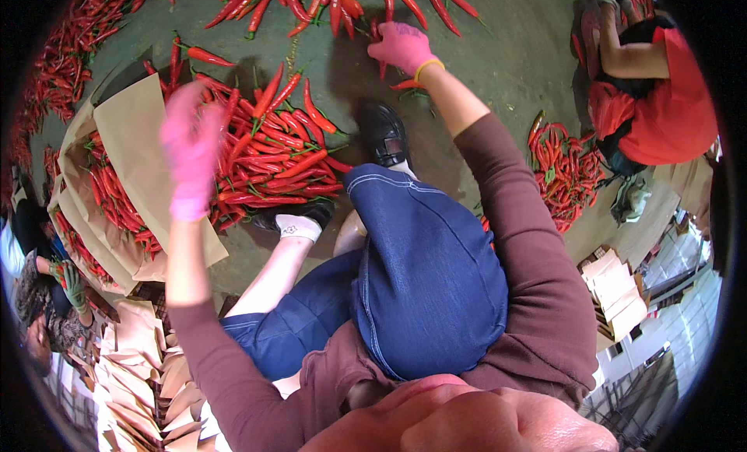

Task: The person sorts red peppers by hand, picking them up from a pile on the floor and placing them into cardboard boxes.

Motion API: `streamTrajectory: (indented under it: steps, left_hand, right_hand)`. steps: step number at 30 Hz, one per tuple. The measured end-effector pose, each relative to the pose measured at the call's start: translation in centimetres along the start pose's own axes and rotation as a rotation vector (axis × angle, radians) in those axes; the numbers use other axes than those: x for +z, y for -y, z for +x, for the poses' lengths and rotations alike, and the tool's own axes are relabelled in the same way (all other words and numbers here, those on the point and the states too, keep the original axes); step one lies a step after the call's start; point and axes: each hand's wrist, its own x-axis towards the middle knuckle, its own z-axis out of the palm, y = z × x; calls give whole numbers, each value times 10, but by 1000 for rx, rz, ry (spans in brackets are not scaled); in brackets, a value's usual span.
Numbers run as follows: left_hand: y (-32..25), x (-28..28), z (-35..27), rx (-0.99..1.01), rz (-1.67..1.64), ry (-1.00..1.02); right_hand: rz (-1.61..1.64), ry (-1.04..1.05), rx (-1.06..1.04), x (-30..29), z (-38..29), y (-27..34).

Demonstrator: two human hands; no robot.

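Observation:
My right hand [402,48], in a pink glove with a yellow cuff, is curled over the floor. A red chili pepper [382,71] pokes out beneath its fingers. Motion blurs my left hand [192,145], also pink-gloved, at the left edge of a chili heap [280,151]; whether it holds anything is unclear. Beside it stands a brown paper bag [131,122] with its mouth spread and red chilies [117,198] inside. Beyond my right hand, loose chilies [292,5] lie scattered at the top of the view.
A large chili pile [64,55] covers the far left. Another heap [563,178] lies right of my knee, near a person in red [671,102]. A second person's gloved hand [74,286] shows at lower left. Folded paper bags [131,376] are stacked behind me, more [613,291] to the right.

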Motion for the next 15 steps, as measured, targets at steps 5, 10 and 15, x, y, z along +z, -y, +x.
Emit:
streamTrajectory:
  steps: [5,10,15]
  left_hand:
    - [-93,211,25,448,258,301]
    - [-112,312,33,397,405,476]
    - [-52,244,64,137,99,111]
  right_hand:
    - [953,242,14,-64,-26,-61]
    - [998,85,46,-96,-61,-118]
    - [355,-571,-87,-95,26,-122]
